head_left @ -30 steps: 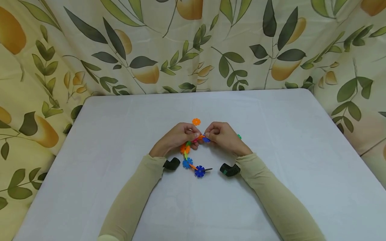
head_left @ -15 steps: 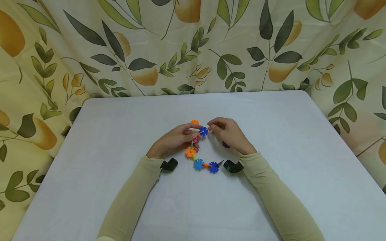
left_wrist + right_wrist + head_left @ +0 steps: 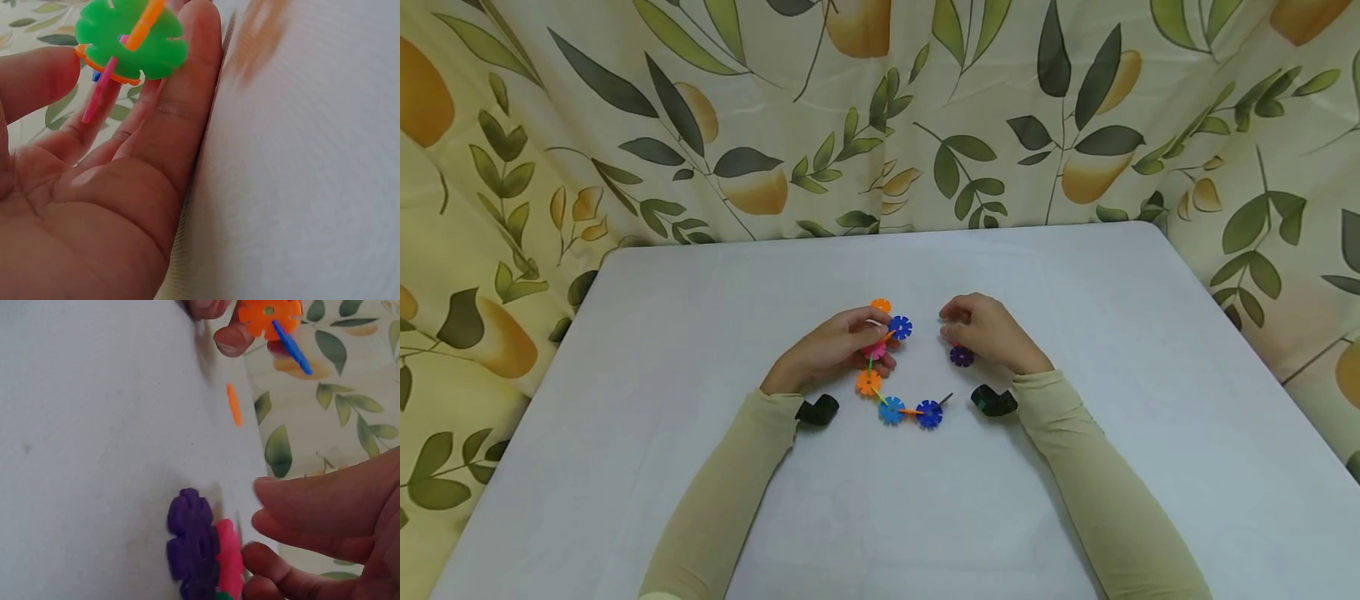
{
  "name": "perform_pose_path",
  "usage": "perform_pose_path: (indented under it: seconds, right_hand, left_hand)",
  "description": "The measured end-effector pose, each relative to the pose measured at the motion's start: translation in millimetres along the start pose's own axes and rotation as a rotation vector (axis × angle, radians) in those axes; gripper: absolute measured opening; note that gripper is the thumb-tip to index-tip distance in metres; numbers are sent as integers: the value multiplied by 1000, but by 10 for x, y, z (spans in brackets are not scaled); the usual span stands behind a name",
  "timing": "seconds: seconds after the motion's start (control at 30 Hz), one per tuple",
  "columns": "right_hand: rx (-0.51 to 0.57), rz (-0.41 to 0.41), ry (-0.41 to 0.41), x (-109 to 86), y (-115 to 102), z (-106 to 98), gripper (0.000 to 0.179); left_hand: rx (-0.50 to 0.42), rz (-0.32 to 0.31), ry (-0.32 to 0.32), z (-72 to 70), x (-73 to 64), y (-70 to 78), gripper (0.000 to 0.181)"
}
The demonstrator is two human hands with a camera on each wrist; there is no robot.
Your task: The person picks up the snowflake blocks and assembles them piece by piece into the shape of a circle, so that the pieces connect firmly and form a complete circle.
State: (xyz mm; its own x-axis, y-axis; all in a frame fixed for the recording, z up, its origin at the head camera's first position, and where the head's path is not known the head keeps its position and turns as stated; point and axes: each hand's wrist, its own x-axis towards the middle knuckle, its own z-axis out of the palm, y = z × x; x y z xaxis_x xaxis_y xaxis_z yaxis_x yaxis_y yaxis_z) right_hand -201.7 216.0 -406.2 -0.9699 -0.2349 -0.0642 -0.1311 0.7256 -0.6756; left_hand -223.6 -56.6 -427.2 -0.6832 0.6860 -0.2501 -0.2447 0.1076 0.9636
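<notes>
My left hand (image 3: 831, 348) pinches a chain of interlocked notched plastic discs by its upper part, thumb against fingers. The chain's end blue disc (image 3: 900, 327) stands up beside the fingertips. Below the hand, the chain curves over the table through an orange disc (image 3: 868, 383) and a light blue disc (image 3: 892, 411) to a dark blue disc (image 3: 928, 414). A green disc (image 3: 140, 47) shows by the fingers in the left wrist view. My right hand (image 3: 996, 332) holds nothing; its loosely bent fingers are right at a pink disc (image 3: 229, 556) beside a purple disc (image 3: 190, 544).
A loose orange disc (image 3: 881, 305) lies behind the left hand. Black wrist devices, one on the left (image 3: 817, 411) and another on the right (image 3: 994, 401), jut inward. The white table (image 3: 1075, 275) ends at a leaf-patterned curtain (image 3: 835, 100).
The right hand has let go of the chain's blue disc and moved right to the purple and pink discs. The left hand keeps the chain, whose lower end has swung right.
</notes>
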Motion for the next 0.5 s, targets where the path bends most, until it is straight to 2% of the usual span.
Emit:
perform_pose_path:
  seconds: [0.13, 0.27, 0.5]
  right_hand:
    - [-68, -10, -39, 5, 52, -18, 26]
    - [-114, 24, -68, -19, 89, -59, 24]
    - [-106, 35, -85, -72, 105, -159, 22]
  left_hand:
    - [-26, 11, -5, 4, -13, 2, 26]
    - [-26, 27, -2, -1, -13, -3, 19]
    - [-11, 54, 7, -18, -20, -12, 14]
